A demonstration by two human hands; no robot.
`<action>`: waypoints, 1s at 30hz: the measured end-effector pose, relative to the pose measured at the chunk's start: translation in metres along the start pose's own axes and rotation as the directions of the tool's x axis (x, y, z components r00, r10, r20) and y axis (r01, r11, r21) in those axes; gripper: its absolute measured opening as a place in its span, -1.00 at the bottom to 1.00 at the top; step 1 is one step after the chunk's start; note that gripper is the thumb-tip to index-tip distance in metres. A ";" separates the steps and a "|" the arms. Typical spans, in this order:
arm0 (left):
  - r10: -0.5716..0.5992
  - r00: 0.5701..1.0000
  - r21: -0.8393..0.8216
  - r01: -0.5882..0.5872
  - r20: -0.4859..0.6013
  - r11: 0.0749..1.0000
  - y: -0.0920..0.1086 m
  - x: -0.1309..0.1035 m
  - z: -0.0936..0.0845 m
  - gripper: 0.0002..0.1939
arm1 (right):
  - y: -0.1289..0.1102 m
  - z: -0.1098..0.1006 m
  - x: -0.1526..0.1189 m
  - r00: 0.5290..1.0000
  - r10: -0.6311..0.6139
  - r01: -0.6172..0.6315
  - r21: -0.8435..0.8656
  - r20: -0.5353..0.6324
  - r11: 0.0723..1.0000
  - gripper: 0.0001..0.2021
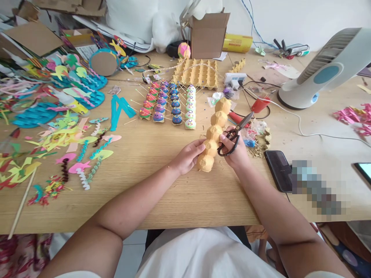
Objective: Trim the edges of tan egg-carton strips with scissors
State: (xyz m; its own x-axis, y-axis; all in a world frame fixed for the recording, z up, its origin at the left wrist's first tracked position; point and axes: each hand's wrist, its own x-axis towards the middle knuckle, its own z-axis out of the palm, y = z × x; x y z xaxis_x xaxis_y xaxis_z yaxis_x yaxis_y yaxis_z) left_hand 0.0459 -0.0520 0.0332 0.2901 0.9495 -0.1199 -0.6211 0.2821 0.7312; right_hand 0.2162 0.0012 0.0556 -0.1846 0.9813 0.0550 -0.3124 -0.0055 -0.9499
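Note:
A strip of yellow egg carton (215, 133), several cups long, is held tilted above the table with its bumps facing up. My left hand (188, 156) grips its lower left side between thumb and fingers. At the strip's right side, my right hand (235, 152) is closed around black-handled scissors (238, 131), whose blades point up and away to the right. The right thumb also presses against the strip; the other right fingers are partly hidden. Behind the strip stand painted egg-carton rows, among them a white one (190, 112) and a blue one (175, 104).
An uncut egg tray (197, 73) lies at the back. Paper scraps and paper fish (79, 166) cover the left side, near a glue bottle (74, 103). To the right are a phone (278, 170), a white fan (315, 77), a red cup (260, 103) and loose cables.

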 end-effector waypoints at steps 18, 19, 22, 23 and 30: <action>0.120 0.991 0.030 -0.119 -0.055 0.992 0.010 -0.003 -0.001 -0.51 | -0.003 -0.020 0.006 0.974 -0.043 0.160 -0.545 0.221 0.823 -0.61; 0.123 0.990 0.029 -0.122 -0.063 0.992 0.010 -0.003 -0.001 -0.52 | -0.001 -0.021 0.006 0.965 -0.062 0.210 -0.607 0.256 0.767 -0.63; 0.129 0.985 -0.003 -0.131 -0.115 0.991 0.010 -0.002 -0.005 -0.57 | 0.001 -0.024 0.007 0.912 -0.153 0.399 -0.743 0.379 0.538 -0.68; 0.126 0.984 -0.021 -0.130 -0.126 0.991 0.010 -0.001 -0.006 -0.59 | 0.001 -0.025 0.007 0.887 -0.180 0.458 -0.764 0.425 0.455 -0.69; 0.093 0.990 -0.078 -0.101 -0.108 0.992 0.014 0.002 -0.006 -0.56 | -0.003 -0.025 0.006 0.787 -0.240 0.606 -0.786 0.568 0.127 -0.67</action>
State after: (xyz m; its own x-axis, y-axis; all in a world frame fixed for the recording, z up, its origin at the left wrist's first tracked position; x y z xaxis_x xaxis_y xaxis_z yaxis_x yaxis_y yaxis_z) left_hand 0.0340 -0.0450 0.0392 0.1505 0.9808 -0.1238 -0.7021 0.1942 0.6851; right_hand 0.2394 0.0123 0.0512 -0.5999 0.6644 0.4457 0.5805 0.7449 -0.3290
